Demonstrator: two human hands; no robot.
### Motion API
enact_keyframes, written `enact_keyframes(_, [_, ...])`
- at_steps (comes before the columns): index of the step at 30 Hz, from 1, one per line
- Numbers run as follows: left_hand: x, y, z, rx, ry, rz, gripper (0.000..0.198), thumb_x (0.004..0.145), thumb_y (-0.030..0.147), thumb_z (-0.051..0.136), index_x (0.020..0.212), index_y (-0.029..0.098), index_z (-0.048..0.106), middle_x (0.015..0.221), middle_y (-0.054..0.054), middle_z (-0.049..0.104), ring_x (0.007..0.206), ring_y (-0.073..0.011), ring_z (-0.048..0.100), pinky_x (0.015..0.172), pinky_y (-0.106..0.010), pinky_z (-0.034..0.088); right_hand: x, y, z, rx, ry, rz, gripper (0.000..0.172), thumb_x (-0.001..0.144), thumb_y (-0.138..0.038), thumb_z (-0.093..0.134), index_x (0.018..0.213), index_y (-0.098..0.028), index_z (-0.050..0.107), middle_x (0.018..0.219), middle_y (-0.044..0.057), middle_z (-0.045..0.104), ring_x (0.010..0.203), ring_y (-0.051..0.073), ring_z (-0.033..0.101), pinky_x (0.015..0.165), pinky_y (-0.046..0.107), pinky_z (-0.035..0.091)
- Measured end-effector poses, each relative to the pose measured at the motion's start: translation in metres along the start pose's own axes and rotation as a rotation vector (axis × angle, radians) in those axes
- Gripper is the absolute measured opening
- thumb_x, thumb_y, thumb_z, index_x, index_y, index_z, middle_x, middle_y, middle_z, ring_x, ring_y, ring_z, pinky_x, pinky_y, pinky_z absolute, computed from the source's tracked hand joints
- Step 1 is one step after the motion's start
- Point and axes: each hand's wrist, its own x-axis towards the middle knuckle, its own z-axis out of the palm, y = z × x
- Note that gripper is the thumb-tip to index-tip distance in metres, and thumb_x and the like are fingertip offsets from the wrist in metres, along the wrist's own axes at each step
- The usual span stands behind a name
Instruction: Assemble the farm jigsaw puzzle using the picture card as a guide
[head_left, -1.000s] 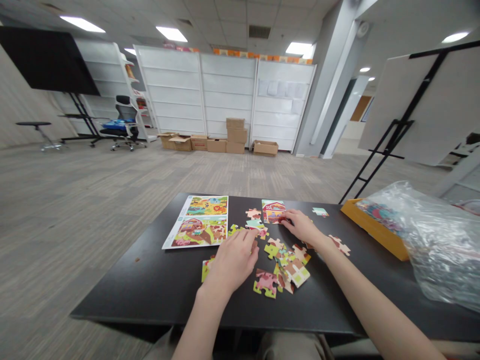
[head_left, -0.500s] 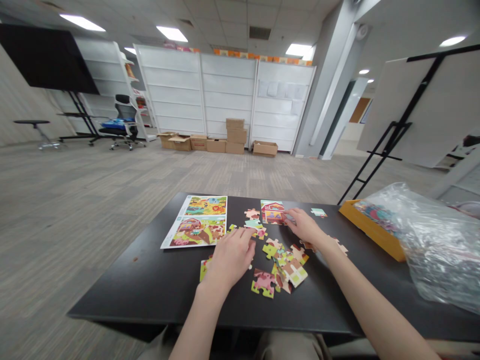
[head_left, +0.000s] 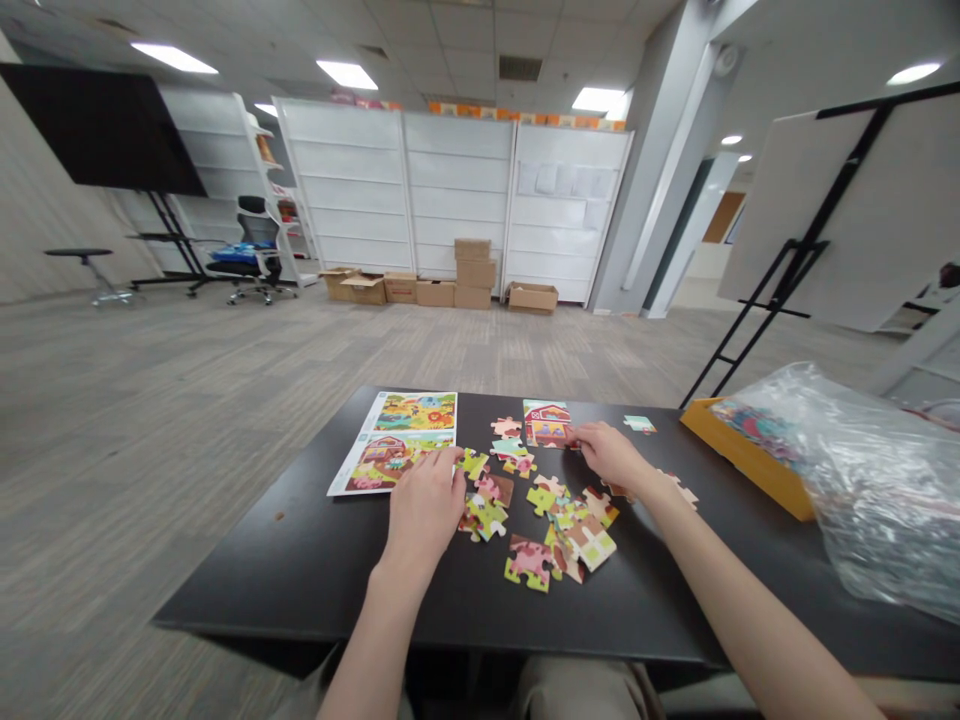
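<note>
My left hand [head_left: 426, 502] rests over the lower right of a printed picture sheet [head_left: 351, 462], fingers apart and holding nothing I can see. Beside it lie loose green and pink jigsaw pieces [head_left: 484, 515]. My right hand [head_left: 611, 455] has its fingertips closed at the right edge of a joined jigsaw section [head_left: 547, 424] showing a red barn; the fingers partly hide the piece there. Between my hands, a heap of jigsaw pieces [head_left: 574, 525] lies overlapping. A pink pig piece [head_left: 529, 562] sits in front of it, and pale pieces [head_left: 510, 450] lie left of the barn section.
On the table's right stands a yellow box [head_left: 742, 460] with more pieces and clear plastic wrap [head_left: 870, 490] over it. A single light piece [head_left: 640, 424] lies near the far edge of the black table [head_left: 300, 570]. Cardboard boxes [head_left: 472, 272] stand across the room.
My left hand has moved left from the loose pieces onto the picture sheet, uncovering green and pink pieces. My right hand stays at the barn section.
</note>
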Motion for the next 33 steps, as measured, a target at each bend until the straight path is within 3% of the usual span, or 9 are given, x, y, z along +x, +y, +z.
enact_keyframes(6, [0.001,0.007,0.003,-0.029,-0.013,0.012,0.021,0.096,0.018,0.051,0.112,0.022,0.063,0.111,-0.006,0.073,0.101,-0.0234,0.069,0.082,-0.034,0.054,-0.013,0.036,-0.032,0.014,0.127,0.301,0.030,0.091,-0.022,0.050,0.105,-0.019,0.076,0.105,0.011,0.076,0.093,0.025,0.069,0.082,0.032,0.049])
enact_keyframes(10, [-0.001,0.008,0.006,-0.012,-0.017,0.034,0.019,0.097,0.020,0.050,0.112,0.022,0.062,0.110,-0.005,0.073,0.104,-0.0235,0.068,0.083,-0.034,0.053,-0.028,0.058,-0.044,0.003,-0.048,0.424,0.026,0.090,-0.037,0.058,0.092,-0.020,0.078,0.090,0.009,0.078,0.081,0.024,0.070,0.070,0.030,0.048])
enact_keyframes(14, [-0.003,0.009,0.007,0.011,-0.028,0.048,0.018,0.098,0.021,0.050,0.111,0.022,0.062,0.110,-0.006,0.073,0.105,-0.0237,0.068,0.084,-0.033,0.052,-0.033,0.060,-0.042,0.053,-0.225,0.356,0.032,0.080,-0.050,0.072,0.092,-0.021,0.076,0.089,0.007,0.077,0.078,0.023,0.070,0.066,0.028,0.048])
enact_keyframes(18, [-0.002,0.011,0.008,0.017,-0.039,0.050,0.018,0.097,0.021,0.052,0.111,0.023,0.063,0.110,-0.006,0.073,0.105,-0.0237,0.068,0.085,-0.033,0.052,-0.032,0.050,-0.038,0.058,-0.196,0.222,0.048,0.074,-0.050,0.078,0.111,-0.020,0.071,0.103,0.010,0.075,0.090,0.026,0.070,0.074,0.029,0.050])
enact_keyframes(21, [-0.002,0.015,0.008,0.029,-0.065,0.058,0.017,0.098,0.023,0.051,0.110,0.022,0.063,0.110,-0.006,0.073,0.104,-0.0237,0.068,0.082,-0.033,0.052,-0.031,0.042,-0.037,0.038,-0.185,0.218,0.055,0.072,-0.050,0.080,0.115,-0.019,0.069,0.108,0.013,0.073,0.094,0.027,0.069,0.078,0.030,0.050])
enact_keyframes(28, [-0.002,0.018,0.009,0.010,-0.090,0.074,0.018,0.098,0.024,0.052,0.111,0.023,0.064,0.112,-0.006,0.073,0.107,-0.0240,0.068,0.087,-0.035,0.051,-0.031,0.035,-0.038,0.013,-0.271,0.237,0.050,0.071,-0.047,0.080,0.111,-0.020,0.069,0.104,0.011,0.072,0.093,0.027,0.068,0.074,0.030,0.050])
enact_keyframes(33, [-0.004,0.017,0.012,-0.001,-0.099,0.088,0.021,0.098,0.024,0.052,0.115,0.021,0.064,0.116,-0.007,0.073,0.110,-0.0247,0.067,0.090,-0.036,0.051,-0.029,0.037,-0.035,0.083,-0.235,0.193,0.042,0.070,-0.044,0.082,0.104,-0.021,0.072,0.100,0.010,0.072,0.090,0.027,0.068,0.073,0.030,0.050])
